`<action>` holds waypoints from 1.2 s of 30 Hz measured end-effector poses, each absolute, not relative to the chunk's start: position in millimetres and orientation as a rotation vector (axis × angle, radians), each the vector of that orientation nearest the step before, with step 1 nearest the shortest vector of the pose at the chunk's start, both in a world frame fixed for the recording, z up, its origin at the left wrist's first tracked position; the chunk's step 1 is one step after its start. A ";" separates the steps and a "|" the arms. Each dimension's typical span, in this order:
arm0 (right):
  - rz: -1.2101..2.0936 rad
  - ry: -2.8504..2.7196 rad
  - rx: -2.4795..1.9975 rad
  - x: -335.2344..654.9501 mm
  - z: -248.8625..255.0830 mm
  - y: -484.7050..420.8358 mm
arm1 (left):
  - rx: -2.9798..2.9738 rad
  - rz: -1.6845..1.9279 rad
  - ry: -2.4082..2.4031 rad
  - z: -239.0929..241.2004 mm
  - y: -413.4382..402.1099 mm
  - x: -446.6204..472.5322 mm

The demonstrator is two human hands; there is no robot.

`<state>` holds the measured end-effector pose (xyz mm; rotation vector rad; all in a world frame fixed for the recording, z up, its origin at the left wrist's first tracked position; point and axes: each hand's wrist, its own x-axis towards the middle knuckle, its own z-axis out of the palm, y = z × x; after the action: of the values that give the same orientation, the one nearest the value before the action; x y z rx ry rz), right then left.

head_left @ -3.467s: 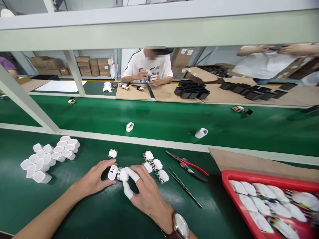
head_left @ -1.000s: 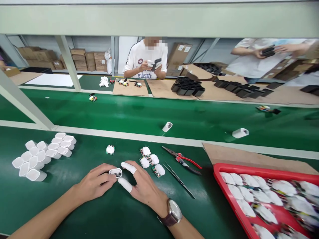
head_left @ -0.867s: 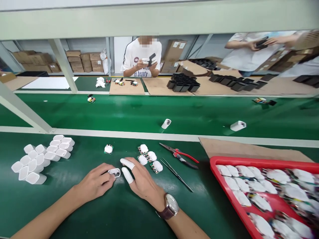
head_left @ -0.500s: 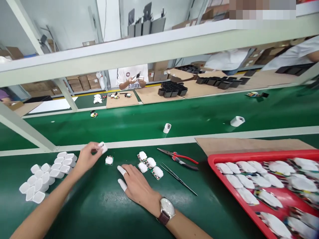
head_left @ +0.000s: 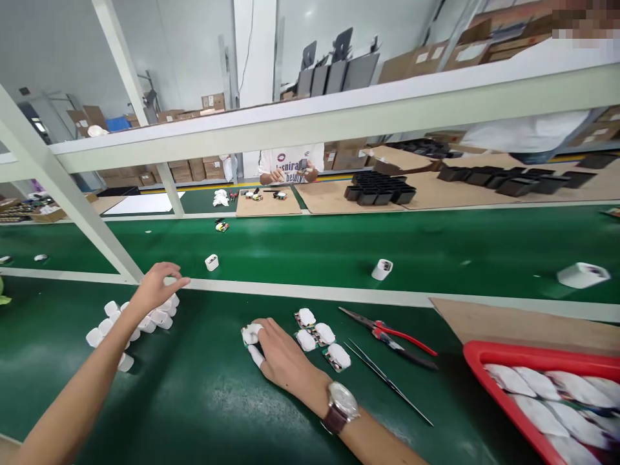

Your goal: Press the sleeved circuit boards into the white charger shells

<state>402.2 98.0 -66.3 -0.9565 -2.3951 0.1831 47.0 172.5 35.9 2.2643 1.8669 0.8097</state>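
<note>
My left hand point(head_left: 159, 287) is held over a cluster of small white plastic housings point(head_left: 162, 318), its fingers apart and nothing in them. Just beyond it, a white housing point(head_left: 212, 262) stands on the green belt. My right hand point(head_left: 285, 358), with white finger cots and a wristwatch, has its fingers closed on a small circuit board with a white pad point(head_left: 249, 334) at the tabletop; the fingers partly cover it. Several similar padded boards point(head_left: 324, 333) lie to the right of that hand, beside red-and-black long-nose pliers point(head_left: 380, 329) and metal tweezers point(head_left: 387, 382).
A red tray point(head_left: 504, 403) full of padded boards stands at the right, by a cardboard sheet point(head_left: 523, 326). More white housings point(head_left: 382, 269) ride on the green belt point(head_left: 300, 242). A white frame bar point(head_left: 310, 132) crosses above. A co-worker point(head_left: 290, 165) sits opposite.
My left hand has let go of the white housing, now on the belt, and drawn back left. My right hand has closed on the lone circuit board. The view has turned left.
</note>
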 end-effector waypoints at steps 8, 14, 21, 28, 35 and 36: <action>0.059 -2.364 -1.051 410.7 -66.4 67.7 | 2.866 0.590 1.648 3.8 71.8 22.6; -0.139 -2.372 -1.183 395.6 -83.4 56.4 | 2.703 0.774 1.226 -7.5 71.5 122.6; -0.197 -2.339 -1.137 409.9 -85.1 54.0 | 2.479 0.874 1.318 -43.2 82.2 170.7; -0.037 -2.267 -1.083 413.1 -73.8 59.7 | 2.075 0.666 1.130 -39.6 79.6 142.2; 0.102 -2.087 -0.988 418.1 -53.6 57.9 | 2.134 0.677 0.985 -37.1 77.3 156.7; 0.102 -2.078 -0.974 418.9 -53.3 57.5 | 2.164 0.687 0.984 -36.8 75.9 156.2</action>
<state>418.9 57.5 -53.3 -0.9739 -2.0782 0.1020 156.2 75.9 -36.8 2.1639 0.9841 0.6868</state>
